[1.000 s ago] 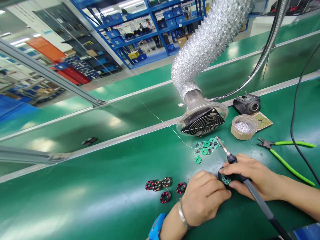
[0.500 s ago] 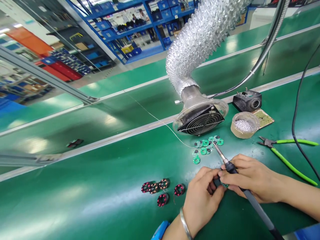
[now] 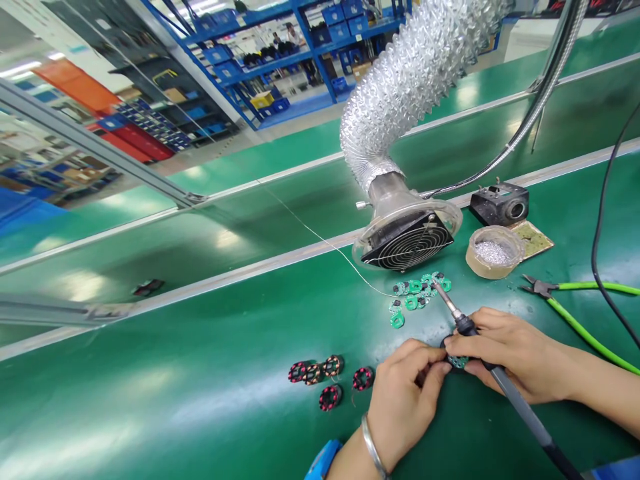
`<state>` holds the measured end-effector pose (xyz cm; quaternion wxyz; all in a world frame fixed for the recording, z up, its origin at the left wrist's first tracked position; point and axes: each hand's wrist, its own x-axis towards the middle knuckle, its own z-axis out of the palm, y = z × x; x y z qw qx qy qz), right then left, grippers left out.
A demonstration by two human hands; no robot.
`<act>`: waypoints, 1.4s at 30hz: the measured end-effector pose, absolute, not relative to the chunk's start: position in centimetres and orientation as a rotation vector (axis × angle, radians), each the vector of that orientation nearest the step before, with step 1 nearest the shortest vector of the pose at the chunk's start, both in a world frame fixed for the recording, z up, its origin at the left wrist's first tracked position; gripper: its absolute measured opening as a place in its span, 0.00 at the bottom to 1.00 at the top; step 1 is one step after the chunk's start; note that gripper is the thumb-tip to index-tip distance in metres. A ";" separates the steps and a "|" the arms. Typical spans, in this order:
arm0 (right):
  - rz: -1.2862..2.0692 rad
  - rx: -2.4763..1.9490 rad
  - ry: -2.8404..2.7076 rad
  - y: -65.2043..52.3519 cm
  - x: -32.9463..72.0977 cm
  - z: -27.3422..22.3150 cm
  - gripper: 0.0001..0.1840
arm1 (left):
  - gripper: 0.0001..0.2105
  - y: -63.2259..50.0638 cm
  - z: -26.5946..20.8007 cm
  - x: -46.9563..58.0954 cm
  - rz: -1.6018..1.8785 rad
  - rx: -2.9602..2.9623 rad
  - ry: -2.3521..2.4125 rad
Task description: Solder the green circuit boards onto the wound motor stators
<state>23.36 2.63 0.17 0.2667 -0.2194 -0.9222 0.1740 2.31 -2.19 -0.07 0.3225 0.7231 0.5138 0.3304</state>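
Over the desk [image 3: 225, 407], the right hand [image 3: 523, 360] has its fingers round the soldering iron [image 3: 523, 405] and against a round circuit board [image 3: 457, 362], which the left hand [image 3: 404, 385] pinches too. If that doubled grip slips, the iron could scorch the loose green boards [image 3: 411, 304].

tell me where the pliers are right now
The pliers lie at the head view's right, below and right of the tub, above the right hand.
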 end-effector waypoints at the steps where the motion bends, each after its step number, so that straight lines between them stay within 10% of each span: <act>1: 0.491 -0.590 -2.473 2.7 23.3 0.2 0.16 | 0.06 -2.0 0.1 2.1 0.900 1.904 1.316; 37: 0.374 -0.811 -2.149 -0.9 24.0 3.2 0.30 | 0.05 -1.0 0.0 1.2 0.792 1.936 1.163; 42: 0.405 -0.923 -2.067 -2.5 24.1 3.9 0.21 | 0.05 -0.8 0.2 1.0 0.779 1.958 1.143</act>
